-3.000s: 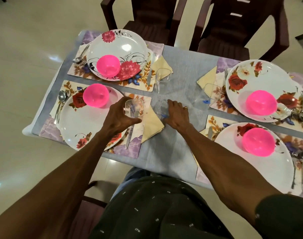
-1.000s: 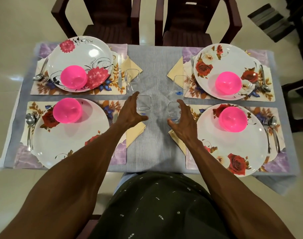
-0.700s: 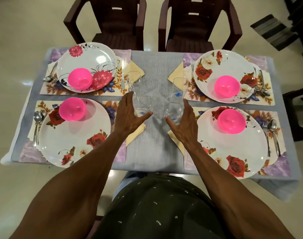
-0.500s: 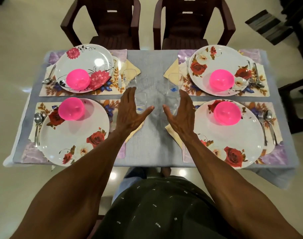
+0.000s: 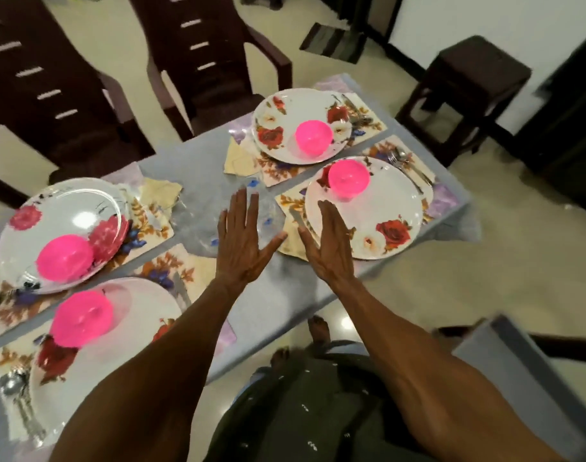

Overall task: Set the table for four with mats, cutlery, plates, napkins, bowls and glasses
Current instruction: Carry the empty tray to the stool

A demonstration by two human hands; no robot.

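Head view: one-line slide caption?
Both hands, left and right, hover open over table set with four pink bowls.

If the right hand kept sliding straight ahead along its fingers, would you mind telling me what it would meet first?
Most likely the pink bowl on the near-right floral plate. The right hand is flat and open, its fingers over that plate's rim and pointing towards the bowl; its height above the plate is unclear.

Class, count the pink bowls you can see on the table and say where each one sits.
4. Each pink bowl sits on a plate: far right, near right, far left, near left. None looks hidden.
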